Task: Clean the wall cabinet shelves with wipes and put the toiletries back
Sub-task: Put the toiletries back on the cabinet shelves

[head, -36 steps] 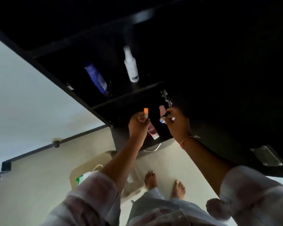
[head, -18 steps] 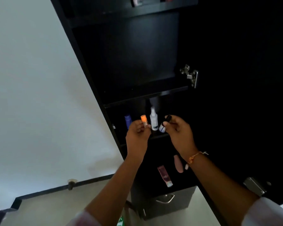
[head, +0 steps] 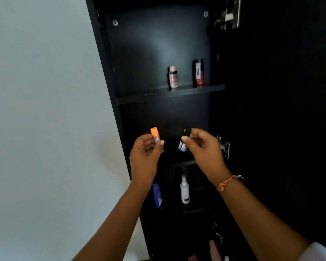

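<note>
- left hand (head: 145,153) pinching a small orange-capped tube (head: 155,135), held up in front of the tall black wall cabinet (head: 109,76)
- right hand (head: 203,147) gripping a tiny black-capped white bottle (head: 183,143), tilted, just above a middle shelf

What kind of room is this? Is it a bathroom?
Probably a bathroom, though I can't be sure. A tall black cabinet stands open against a plain wall, and its shelves hold toiletries like a pink bottle and a white spray bottle.
</note>
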`<control>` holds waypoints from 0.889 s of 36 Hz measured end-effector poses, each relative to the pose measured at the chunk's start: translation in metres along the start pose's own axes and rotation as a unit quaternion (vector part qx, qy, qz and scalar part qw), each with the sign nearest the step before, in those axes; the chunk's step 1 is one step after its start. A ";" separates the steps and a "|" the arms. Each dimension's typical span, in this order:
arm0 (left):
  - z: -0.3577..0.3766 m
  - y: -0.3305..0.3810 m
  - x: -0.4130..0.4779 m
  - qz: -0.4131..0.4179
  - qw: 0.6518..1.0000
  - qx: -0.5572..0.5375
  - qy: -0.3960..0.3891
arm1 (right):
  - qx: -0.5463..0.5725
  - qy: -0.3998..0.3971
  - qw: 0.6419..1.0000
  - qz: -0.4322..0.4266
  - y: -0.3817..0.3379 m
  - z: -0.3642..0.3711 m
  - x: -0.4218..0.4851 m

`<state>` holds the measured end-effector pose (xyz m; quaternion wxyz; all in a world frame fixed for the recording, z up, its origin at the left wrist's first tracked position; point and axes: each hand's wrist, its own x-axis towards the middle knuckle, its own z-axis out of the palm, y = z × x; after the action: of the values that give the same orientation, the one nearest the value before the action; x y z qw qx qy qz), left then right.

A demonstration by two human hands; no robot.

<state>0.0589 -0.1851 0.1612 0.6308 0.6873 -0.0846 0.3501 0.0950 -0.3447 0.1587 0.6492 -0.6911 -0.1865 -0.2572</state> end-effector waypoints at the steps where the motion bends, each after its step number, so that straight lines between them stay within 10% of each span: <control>1: 0.000 0.007 0.009 0.016 1.000 0.005 0.001 | -0.003 0.007 1.000 -0.009 -0.007 0.000 0.010; 12: -0.005 0.083 0.116 0.154 0.979 0.134 0.021 | -0.063 0.037 0.989 -0.132 -0.099 0.011 0.116; 32: 0.000 0.084 0.216 0.025 0.932 0.361 -0.004 | -0.262 0.000 0.963 -0.070 -0.101 0.061 0.207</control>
<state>0.1718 -0.1307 0.3565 0.3308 0.8677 0.0275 0.3701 0.2069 -0.2908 0.3621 0.4262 -0.8221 -0.1603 -0.3419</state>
